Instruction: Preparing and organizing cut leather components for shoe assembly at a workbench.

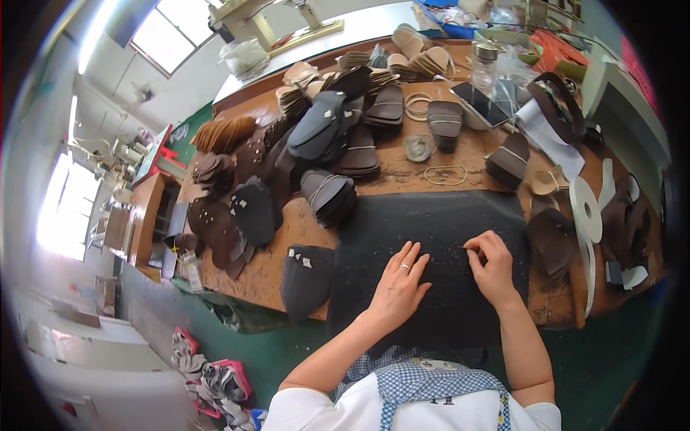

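A black sheet (431, 215) covers the front middle of the workbench, with small pale specks scattered over it. My left hand (399, 291) rests on this sheet, fingers stretched out and a ring on one of them. To its right, my right hand (494, 269) is pinched, thumb against fingertips, just over the sheet; anything between them is too small to make out. Left of the sheet lies a dark rounded piece (305, 280) with small white tags. A stack of dark curved pieces (328, 197), banded together, touches the sheet's upper left corner.
Piles of dark and tan cut pieces (410, 61) crowd the bench's left and back. A rubber band (445, 175), a tablet (480, 104) and a glass jar (484, 68) sit behind the sheet. A roll of white tape (586, 208) stands at right. Pink baskets (237, 377) hold scraps on the floor.
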The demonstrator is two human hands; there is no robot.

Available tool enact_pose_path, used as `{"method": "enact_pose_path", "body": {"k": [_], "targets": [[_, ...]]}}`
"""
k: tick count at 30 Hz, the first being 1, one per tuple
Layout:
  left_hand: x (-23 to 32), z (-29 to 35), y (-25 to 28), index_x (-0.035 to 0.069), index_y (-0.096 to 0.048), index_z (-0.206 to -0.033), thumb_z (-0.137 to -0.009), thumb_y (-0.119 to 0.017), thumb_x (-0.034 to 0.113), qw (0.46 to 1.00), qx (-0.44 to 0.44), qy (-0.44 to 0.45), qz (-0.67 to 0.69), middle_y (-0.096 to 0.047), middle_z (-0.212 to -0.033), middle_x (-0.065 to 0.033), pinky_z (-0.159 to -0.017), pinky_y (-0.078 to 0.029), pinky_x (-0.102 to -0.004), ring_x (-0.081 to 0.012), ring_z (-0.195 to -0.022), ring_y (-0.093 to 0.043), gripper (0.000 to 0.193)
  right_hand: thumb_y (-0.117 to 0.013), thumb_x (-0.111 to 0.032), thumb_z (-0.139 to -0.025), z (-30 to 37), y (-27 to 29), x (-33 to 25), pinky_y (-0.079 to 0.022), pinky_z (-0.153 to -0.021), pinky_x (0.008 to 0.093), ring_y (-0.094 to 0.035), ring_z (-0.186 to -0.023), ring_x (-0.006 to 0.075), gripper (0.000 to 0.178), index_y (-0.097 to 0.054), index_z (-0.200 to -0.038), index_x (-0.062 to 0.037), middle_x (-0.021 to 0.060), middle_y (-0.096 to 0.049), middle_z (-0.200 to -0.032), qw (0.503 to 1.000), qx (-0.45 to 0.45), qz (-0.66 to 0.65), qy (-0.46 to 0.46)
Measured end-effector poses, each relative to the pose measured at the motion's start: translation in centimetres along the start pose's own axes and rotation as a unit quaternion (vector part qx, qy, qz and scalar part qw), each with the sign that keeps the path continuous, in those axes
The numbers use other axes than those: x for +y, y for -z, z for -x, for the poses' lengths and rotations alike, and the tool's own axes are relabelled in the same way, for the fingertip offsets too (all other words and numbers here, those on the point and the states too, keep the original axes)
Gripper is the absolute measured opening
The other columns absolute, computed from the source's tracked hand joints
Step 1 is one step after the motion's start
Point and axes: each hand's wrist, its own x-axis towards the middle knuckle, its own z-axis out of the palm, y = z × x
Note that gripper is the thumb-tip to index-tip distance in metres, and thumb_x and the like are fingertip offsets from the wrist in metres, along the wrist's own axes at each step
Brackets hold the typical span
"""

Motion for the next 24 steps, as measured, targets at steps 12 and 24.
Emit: {"method": "enact_pose_path", "body": {"k": [12, 24], "targets": [[-1.1, 2.5, 1.8, 0.003, -0.064, -0.129, -0.089, -0.075, 0.009, 0.996, 0.078, 0.043, 0.022, -0.058, -0.144, -0.0191, -0.115, -0.044, -0.0473, -0.0382, -0.140, -0.050, 0.042, -0.070, 0.002, -0.084, -0.1, 0.0, 0.4, -0.050, -0.068, 0.0342, -0.063, -0.074, 0.0239, 0.008, -0.069, -0.089, -0.0038, 0.0090, -0.061, -0.086, 0.999, 0.026, 0.034, 0.020], [-3.1, 1.2, 0.9, -0.002, -0.060, -0.130, -0.094, -0.065, 0.001, 0.989, 0.121, 0.067, -0.051, -0.055, -0.146, -0.0213, -0.112, -0.044, -0.0464, -0.0397, -0.136, -0.052, 0.036, -0.072, 0.001, -0.086, 0.9, 0.5, 0.3, -0.054, -0.077, 0.0382, -0.067, -0.084, 0.0260, 0.011, -0.068, -0.095, -0.0024, 0.0087, -0.064, -0.091, 0.999, 0.020, 0.026, 0.012]]}}
